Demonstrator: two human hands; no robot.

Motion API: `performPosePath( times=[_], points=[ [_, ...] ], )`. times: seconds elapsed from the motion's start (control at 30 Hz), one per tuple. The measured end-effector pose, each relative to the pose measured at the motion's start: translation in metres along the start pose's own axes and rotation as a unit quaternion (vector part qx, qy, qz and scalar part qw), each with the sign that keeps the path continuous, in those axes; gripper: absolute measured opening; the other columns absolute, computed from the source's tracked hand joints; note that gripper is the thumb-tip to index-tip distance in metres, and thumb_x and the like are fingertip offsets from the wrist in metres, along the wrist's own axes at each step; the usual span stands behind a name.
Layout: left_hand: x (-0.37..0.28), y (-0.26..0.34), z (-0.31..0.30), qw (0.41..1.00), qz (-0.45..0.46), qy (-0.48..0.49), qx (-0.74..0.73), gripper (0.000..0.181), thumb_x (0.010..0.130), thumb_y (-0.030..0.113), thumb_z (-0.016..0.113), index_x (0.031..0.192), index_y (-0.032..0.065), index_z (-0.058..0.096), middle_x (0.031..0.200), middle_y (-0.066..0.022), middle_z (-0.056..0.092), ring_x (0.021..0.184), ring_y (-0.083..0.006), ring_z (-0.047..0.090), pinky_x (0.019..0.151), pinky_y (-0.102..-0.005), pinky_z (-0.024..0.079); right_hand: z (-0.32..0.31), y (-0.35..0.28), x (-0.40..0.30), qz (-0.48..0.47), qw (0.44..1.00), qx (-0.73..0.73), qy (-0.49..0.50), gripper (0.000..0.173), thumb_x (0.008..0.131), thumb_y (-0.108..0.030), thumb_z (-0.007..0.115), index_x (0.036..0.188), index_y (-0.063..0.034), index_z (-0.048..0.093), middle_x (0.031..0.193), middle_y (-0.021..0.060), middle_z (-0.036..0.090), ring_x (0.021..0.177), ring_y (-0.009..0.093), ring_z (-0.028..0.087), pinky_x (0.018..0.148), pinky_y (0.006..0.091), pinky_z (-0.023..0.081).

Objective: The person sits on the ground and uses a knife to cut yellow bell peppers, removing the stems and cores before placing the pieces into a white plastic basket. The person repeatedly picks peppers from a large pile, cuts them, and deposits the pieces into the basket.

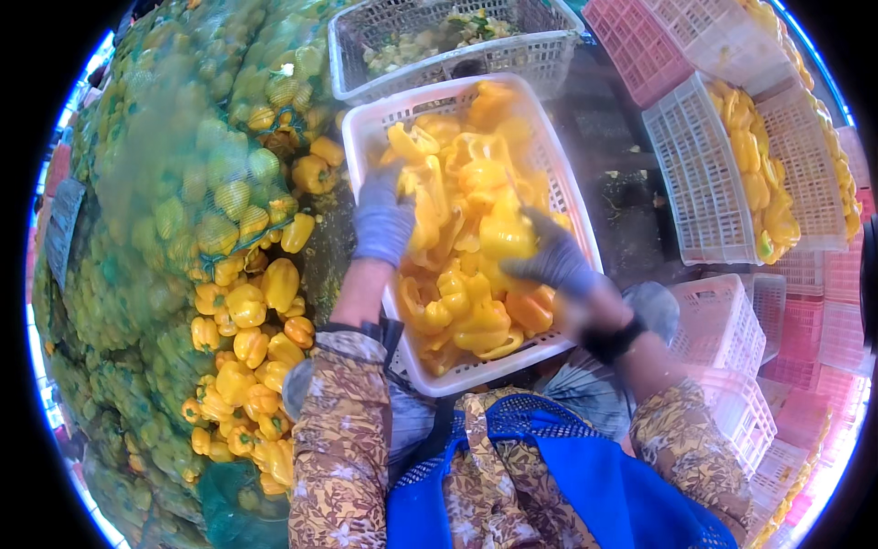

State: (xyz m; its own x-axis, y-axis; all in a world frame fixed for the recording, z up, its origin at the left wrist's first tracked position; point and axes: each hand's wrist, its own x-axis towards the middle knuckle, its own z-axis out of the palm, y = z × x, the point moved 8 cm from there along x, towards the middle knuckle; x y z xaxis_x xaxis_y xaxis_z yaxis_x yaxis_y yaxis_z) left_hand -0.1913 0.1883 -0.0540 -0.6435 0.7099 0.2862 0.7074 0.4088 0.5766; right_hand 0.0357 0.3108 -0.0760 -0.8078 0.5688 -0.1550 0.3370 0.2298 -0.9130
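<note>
A white plastic crate (pixel 351 141) full of yellow bell peppers (pixel 473 309), many of them cut open, stands tilted before me. My left hand (pixel 384 219), in a grey glove, reaches over its left rim against the peppers; its fingertips are blurred, so its grip is unclear. On the right side, my gloved right hand (pixel 559 254) has thumb and fingers around a yellow bell pepper (pixel 506 235) on top of the heap. An orange-tinged pepper (pixel 529 309) lies just below that hand.
Whole yellow peppers (pixel 247 305) lie loose at left, beside stacked green mesh sacks (pixel 171 165) of peppers. Beyond my crate stands another crate (pixel 453 60) with pale scraps. Pepper-filled crates (pixel 706 171) stand at right, with more stacked crates (pixel 720 329) nearer me.
</note>
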Motion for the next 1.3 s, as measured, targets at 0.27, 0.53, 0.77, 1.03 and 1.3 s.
performPosePath(
  times=[0.27, 0.53, 0.77, 1.03, 1.3],
  points=[
    [0.019, 0.025, 0.028, 0.953, 0.026, -0.143, 0.264, 0.064, 0.088, 0.042, 0.055, 0.145, 0.0264, 0.033, 0.151, -0.0163, 0.027, 0.140, -0.0324, 0.024, 0.112, -0.0544, 0.016, -0.059, -0.052, 0.070, -0.128, 0.922, -0.354, 0.095, 0.072, 0.073, -0.042, 0.074, 0.134, -0.0153, 0.047, 0.121, 0.0133, 0.059, 0.098, 0.029, 0.064, 0.077, 0.0377, 0.053],
    [0.021, 0.001, 0.085, 0.947, -0.051, -0.230, 0.218, 0.070, 0.086, 0.045, 0.059, 0.147, 0.0239, 0.031, 0.156, -0.0136, 0.015, 0.143, -0.0317, 0.016, 0.111, -0.0587, 0.012, -0.006, -0.014, 0.126, -0.214, 0.901, -0.374, 0.050, 0.061, 0.085, -0.039, 0.063, 0.140, -0.0245, 0.041, 0.131, 0.0167, 0.052, 0.089, 0.033, 0.066, 0.069, 0.0416, 0.055],
    [0.026, -0.021, 0.111, 0.956, -0.058, -0.210, 0.198, 0.069, 0.087, 0.043, 0.058, 0.147, 0.0234, 0.031, 0.157, -0.0109, 0.007, 0.144, -0.0289, 0.014, 0.113, -0.0543, 0.013, 0.013, 0.020, 0.156, -0.166, 0.921, -0.350, 0.043, 0.055, 0.088, -0.035, 0.061, 0.139, -0.0222, 0.042, 0.115, 0.0108, 0.060, 0.083, 0.031, 0.066, 0.063, 0.0407, 0.053],
    [0.043, -0.018, 0.052, 0.926, -0.064, -0.328, 0.175, 0.071, 0.083, 0.050, 0.061, 0.142, 0.0172, 0.040, 0.144, -0.0169, 0.040, 0.126, -0.0328, 0.047, 0.105, -0.0411, 0.037, -0.038, -0.045, 0.199, -0.093, 0.920, -0.381, 0.030, 0.039, 0.083, -0.029, 0.061, 0.119, -0.0161, 0.058, 0.111, 0.0113, 0.061, 0.093, 0.033, 0.063, 0.074, 0.0427, 0.052],
    [0.024, -0.037, -0.120, 0.940, -0.122, -0.315, -0.046, 0.049, 0.089, 0.019, 0.062, 0.135, 0.0066, 0.049, 0.130, -0.0115, 0.057, 0.123, -0.0209, 0.050, 0.105, -0.0333, 0.036, -0.016, 0.026, 0.228, -0.069, 0.863, -0.499, -0.033, 0.031, 0.083, -0.021, 0.053, 0.110, -0.0104, 0.063, 0.107, 0.0171, 0.064, 0.097, 0.034, 0.063, 0.083, 0.0456, 0.049]
  ],
)
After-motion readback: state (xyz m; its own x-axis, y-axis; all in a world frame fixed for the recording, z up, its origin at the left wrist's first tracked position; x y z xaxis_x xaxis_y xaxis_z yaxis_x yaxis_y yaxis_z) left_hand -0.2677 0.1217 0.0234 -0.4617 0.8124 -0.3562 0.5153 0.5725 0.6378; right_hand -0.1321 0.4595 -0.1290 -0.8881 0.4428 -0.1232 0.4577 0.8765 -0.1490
